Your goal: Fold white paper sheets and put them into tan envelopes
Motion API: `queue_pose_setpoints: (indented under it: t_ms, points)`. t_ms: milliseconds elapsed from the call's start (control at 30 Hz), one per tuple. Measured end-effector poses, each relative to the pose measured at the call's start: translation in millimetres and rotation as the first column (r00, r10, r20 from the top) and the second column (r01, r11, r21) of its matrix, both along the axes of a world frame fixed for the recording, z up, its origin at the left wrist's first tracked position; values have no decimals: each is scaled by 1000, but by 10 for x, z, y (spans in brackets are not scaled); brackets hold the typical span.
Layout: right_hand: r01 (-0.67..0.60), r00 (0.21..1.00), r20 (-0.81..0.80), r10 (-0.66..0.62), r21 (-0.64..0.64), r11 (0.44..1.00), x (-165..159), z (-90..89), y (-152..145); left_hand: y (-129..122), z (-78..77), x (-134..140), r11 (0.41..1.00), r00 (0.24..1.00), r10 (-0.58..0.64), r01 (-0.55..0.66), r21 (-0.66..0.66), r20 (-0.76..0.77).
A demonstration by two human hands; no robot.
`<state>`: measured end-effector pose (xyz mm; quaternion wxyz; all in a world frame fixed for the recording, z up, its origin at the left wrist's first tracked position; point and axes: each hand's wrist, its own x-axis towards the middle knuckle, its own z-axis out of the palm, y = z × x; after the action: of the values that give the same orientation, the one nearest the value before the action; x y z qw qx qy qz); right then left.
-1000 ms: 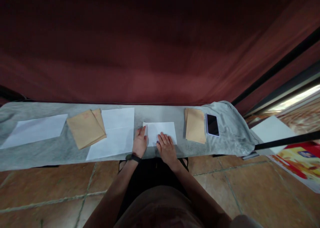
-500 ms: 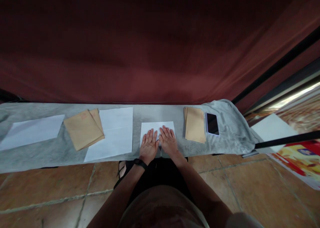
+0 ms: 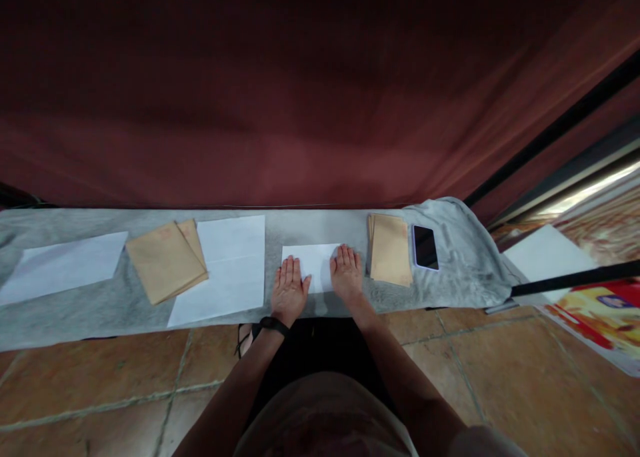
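A small white sheet of paper (image 3: pixel 318 263), seemingly folded, lies flat on the grey cloth in front of me. My left hand (image 3: pixel 291 290) rests flat over its left end, fingers stretched out and thumb apart. Over the right end lies my right hand (image 3: pixel 347 273), its fingers extended and pointing away from me. Both palms face down, and the paper's middle shows between them. Just right of my right hand is a small stack of brown envelopes (image 3: pixel 391 250).
A phone (image 3: pixel 425 247) lies right of the envelopes. On the left are a large white sheet (image 3: pixel 233 270), more brown envelopes (image 3: pixel 165 260) partly over it, and another white sheet (image 3: pixel 70 265). A dark red curtain (image 3: pixel 300 123) hangs behind the narrow cloth-covered table (image 3: pixel 320 220).
My hands have slid apart from the middle of the small paper, the left one leftward and the right one rightward, uncovering its centre. Everything else lies as before.
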<state>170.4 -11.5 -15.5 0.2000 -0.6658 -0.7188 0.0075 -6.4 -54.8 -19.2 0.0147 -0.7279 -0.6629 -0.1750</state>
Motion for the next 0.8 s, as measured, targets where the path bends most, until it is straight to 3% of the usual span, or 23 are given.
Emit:
queue_pose_setpoints:
  t_ms: [200,600,800]
  points:
    - [-235,972,-38,233,-31,972,-307,5,68,-2,-17,9,1000,1000,5,-5,-5,-7]
    - [-92,996,6,92,11,996,15,-68,82,56,74,91,995,996,74,-76,-66,-42]
    - [-77,997,0,77,27,997,6,-45,54,353,138,317,976,992,-124,121,-182,-3]
